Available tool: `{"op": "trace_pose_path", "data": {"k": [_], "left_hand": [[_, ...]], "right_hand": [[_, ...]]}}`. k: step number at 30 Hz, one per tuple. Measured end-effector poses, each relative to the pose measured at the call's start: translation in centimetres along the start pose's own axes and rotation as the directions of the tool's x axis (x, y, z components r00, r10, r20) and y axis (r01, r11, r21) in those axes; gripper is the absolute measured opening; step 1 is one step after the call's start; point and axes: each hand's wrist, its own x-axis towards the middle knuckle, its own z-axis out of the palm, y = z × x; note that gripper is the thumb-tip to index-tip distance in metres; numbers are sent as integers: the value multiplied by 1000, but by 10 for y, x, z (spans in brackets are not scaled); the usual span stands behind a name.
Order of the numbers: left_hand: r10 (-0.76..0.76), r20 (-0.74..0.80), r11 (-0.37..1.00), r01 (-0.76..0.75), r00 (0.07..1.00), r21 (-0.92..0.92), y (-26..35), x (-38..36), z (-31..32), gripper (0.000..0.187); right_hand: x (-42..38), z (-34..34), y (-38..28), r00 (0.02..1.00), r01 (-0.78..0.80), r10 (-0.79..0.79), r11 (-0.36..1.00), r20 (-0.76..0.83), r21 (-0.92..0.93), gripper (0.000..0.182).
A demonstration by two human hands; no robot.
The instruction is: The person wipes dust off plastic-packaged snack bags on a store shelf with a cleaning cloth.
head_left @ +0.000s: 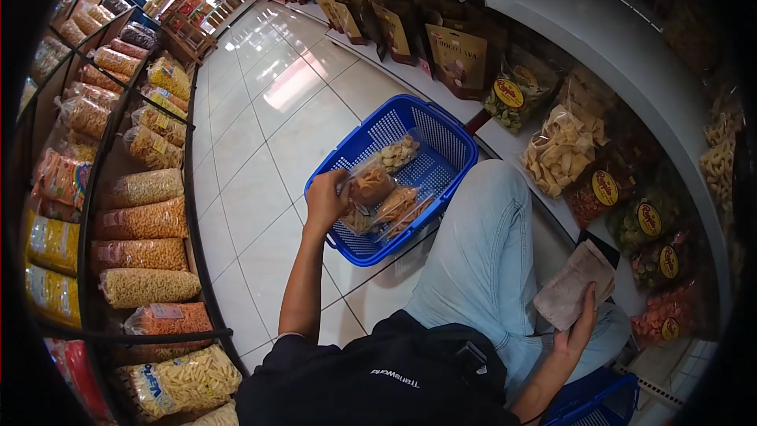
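Note:
My left hand (326,199) reaches down over the near rim of a blue shopping basket (441,136) on the tiled floor and grips a clear bag of orange-brown snacks (372,183). Other snack bags (398,151) lie in the basket beside it. My right hand (582,323) holds a folded brownish paper (574,288) near my right knee, next to the low shelf. My leg in light blue jeans (481,256) is bent beside the basket.
Shelves of bagged snacks (142,221) line the left of the aisle. More snack bags (564,146) fill the white shelving on the right. A second blue basket (599,402) sits at the lower right. The tiled aisle (260,110) runs ahead.

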Motion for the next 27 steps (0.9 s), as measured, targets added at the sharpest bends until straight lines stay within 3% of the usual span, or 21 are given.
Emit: {"op": "trace_pose_path", "data": {"k": [2, 3, 7, 14, 15, 16, 19, 20, 22, 24, 26, 27], "left_hand": [[-56, -109, 996, 48, 992, -77, 16, 0, -15, 16], [-1, -206, 998, -13, 979, -66, 18, 2, -20, 14], [34, -238, 910, -129, 971, -395, 50, 15, -63, 15], [151, -286, 721, -303, 946, -623, 143, 29, -131, 14], [140, -232, 662, -265, 963, -701, 161, 29, -138, 16], [267, -216, 533, -330, 939, -779, 168, 35, -135, 17], [587, -273, 101, -404, 762, -909, 190, 56, -104, 22], [647, -296, -139, -273, 703, -952, 213, 57, -84, 20], [737, -386, -434, -50, 555, -900, 254, 63, -42, 18], [758, -324, -502, 188, 567, -844, 291, 55, -1, 16], [764, -267, -550, 375, 588, -746, 323, 40, 27, 17], [768, -281, -564, 398, 576, -724, 334, 35, 40, 13]], "right_hand": [[-3, 4, -3, 1000, 2, -2, 1000, -9, -14, 84], [-3, 6, -4, 1000, 1, -1, 1000, -10, -23, 84], [1, 11, -6, 999, -9, 8, 1000, 40, 8, 81], [-4, 32, -20, 992, 85, -82, 996, 100, -32, 77], [-3, 34, -24, 987, 103, -98, 994, 127, -35, 77], [-4, 38, -27, 987, 98, -94, 995, 131, -22, 76], [-3, 45, -27, 982, 76, -77, 997, 175, 13, 67], [-1, 46, -23, 976, 41, -45, 999, 215, 25, 65], [0, 51, -10, 956, -32, 17, 998, 292, 46, 62], [3, 40, 16, 927, -310, 294, 950, 234, 33, 73], [-14, 48, 13, 793, -450, 349, 888, 498, 95, 76], [-19, 50, 12, 699, -520, 351, 848, 623, 106, 78]]}}
